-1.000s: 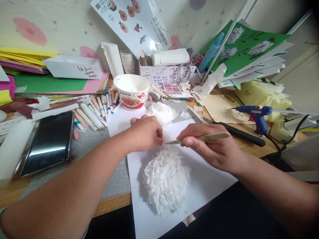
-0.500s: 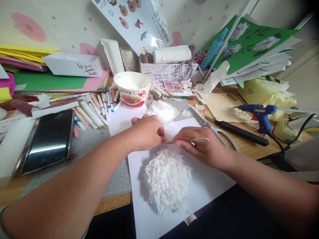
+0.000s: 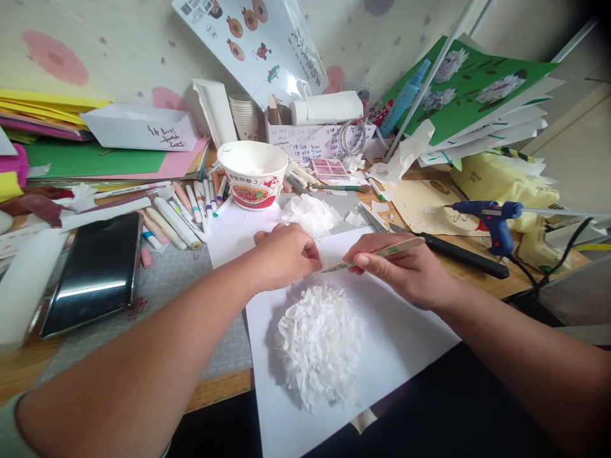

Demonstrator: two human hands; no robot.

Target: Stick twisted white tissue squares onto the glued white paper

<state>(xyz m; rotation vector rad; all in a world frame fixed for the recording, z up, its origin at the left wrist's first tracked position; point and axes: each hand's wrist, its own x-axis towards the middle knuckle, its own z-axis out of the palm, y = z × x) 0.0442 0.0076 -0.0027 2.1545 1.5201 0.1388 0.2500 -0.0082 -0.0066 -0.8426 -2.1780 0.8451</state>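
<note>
A flat wooden craft stick (image 3: pixel 398 247) with greenish marks lies in my right hand (image 3: pixel 413 277), gripped between thumb and fingers. Its tip points left, close to the curled fingertips of my left hand (image 3: pixel 289 257). Those fingers are pinched together; what they hold is hidden, though a little white shows beside them. Just below both hands, a fluffy round white tissue-paper pompom (image 3: pixel 322 346) sits on a sheet of white paper (image 3: pixel 391 362). Behind my left hand lies a pile of white tissue pieces (image 3: pixel 312 215).
A paper noodle bowl (image 3: pixel 252 175) stands behind the tissue pile, with markers (image 3: pixel 203 200) to its left. A dark phone-like device (image 3: pixel 95 273) lies left. To the right are a black-handled tool (image 3: pixel 463 254) and a blue glue gun (image 3: pixel 494 219) with its cable.
My right hand has shifted slightly right and turned, so more of the craft stick shows. It now covers the scissors' handles. My left hand stays nearly in place; the pompom has not moved.
</note>
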